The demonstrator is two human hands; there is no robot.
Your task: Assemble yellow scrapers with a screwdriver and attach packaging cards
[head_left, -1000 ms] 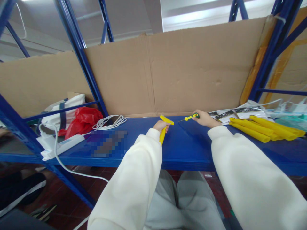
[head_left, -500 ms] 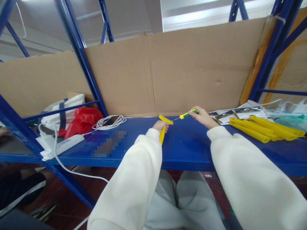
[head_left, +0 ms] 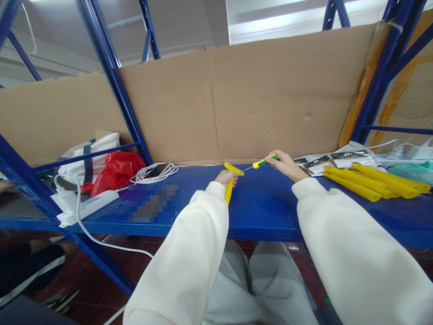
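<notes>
My left hand (head_left: 223, 177) is closed around the handle of a yellow T-shaped piece (head_left: 229, 192), whose crossbar sticks out above my fingers. A screwdriver (head_left: 264, 162) with a green and yellow handle is gripped in my right hand (head_left: 284, 164). Its thin metal shaft points left and slightly down, with the tip at the crossbar of the yellow piece. Whether a screw sits under the tip is too small to tell. Both hands are over the blue shelf (head_left: 265, 203).
Several yellow tubes (head_left: 367, 183) lie at the right, before flat printed packets (head_left: 352, 159). At the left are a coiled white cable (head_left: 155, 172), a red plastic bag (head_left: 118, 169) and a white power strip (head_left: 96, 203). A cardboard sheet (head_left: 257, 99) stands behind. Another person's leg (head_left: 30, 266) shows at lower left.
The screwdriver has shifted very slightly left, its tip now lying over the crossbar of the yellow piece. My left hand has stayed in place.
</notes>
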